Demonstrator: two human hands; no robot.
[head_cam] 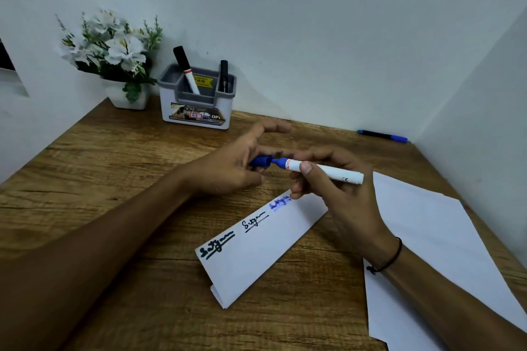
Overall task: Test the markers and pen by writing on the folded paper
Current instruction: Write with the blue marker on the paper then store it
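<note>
Right hand (pixel 336 191) grips white-barrelled blue marker (pixel 328 171); left hand (pixel 228 171) pinches blue plastic cap (pixel 261 161) just off tip. Misaligned capping risks inked fingers, smearing folded white paper (pixel 256 248) below.

- Blue marker (pixel 328 171): white barrel, tip bare, level at frame centre; its blue cap (pixel 261 160) just left.
- Folded paper (pixel 256 248): white, slanted below centre, three scribbles along its upper edge.

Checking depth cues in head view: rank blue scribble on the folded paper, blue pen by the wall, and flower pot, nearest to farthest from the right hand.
From the right hand:
1. Blue scribble, just below its fingers.
2. Blue pen, back right by the wall.
3. Flower pot, far back-left corner.
</note>
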